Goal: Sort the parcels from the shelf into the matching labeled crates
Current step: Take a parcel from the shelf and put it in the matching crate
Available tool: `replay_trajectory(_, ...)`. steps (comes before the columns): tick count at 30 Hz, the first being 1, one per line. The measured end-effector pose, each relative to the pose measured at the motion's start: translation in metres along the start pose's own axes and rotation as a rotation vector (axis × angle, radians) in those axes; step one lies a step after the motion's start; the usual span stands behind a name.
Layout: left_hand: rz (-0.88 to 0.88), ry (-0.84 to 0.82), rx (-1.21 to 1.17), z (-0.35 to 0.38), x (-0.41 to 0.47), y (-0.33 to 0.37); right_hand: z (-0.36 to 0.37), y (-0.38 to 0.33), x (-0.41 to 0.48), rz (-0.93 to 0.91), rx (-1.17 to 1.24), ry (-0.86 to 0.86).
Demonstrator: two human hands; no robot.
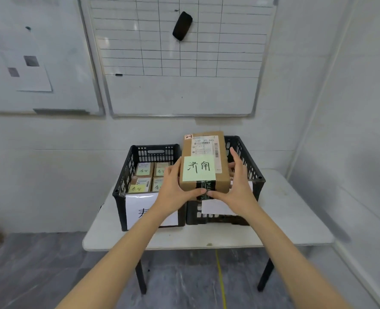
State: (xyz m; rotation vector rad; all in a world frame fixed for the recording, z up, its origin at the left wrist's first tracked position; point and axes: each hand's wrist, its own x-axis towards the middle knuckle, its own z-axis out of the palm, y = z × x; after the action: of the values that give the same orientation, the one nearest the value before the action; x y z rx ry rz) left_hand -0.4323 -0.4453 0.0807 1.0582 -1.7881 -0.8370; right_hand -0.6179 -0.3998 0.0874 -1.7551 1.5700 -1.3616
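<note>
Hovering above the right-hand crate (pixel 249 161), the cardboard parcel (pixel 203 148) is carried level with its green handwritten note (pixel 198 168) facing up. I judge this keeps the destination readable against that crate's white label (pixel 213 207), which is partly hidden behind the right wrist. The left crate (pixel 126 172) already holds 4 parcels (pixel 143 175) bearing yellowish notes with different wording.

The left hand (pixel 173 190) clasps the parcel's left side with its thumb along the near edge; its fingers are hidden behind the box. The right hand (pixel 235 186) grips the right side, fingers nearly straight and pressed flat, thumb on the near edge. The 2 thumb tips almost meet at the dark tape band (pixel 203 185). Both crates stand side by side on a white table (pixel 284 208).
</note>
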Motion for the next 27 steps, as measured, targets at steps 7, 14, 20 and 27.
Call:
replay_trajectory(7,0.075,-0.005,0.078,0.02,0.073,-0.027,0.0,0.031,0.067,-0.021,-0.037,-0.054)
replay_trajectory(14,0.036,-0.039,0.099,0.064,0.147,-0.065,-0.005,0.086,0.128,0.034,-0.063,-0.1)
replay_trajectory(20,0.034,-0.062,0.148,0.105,0.208,-0.076,-0.026,0.143,0.19,0.051,-0.094,-0.164)
replay_trajectory(27,-0.031,-0.1,0.364,0.14,0.262,-0.086,-0.05,0.196,0.25,0.03,-0.106,-0.255)
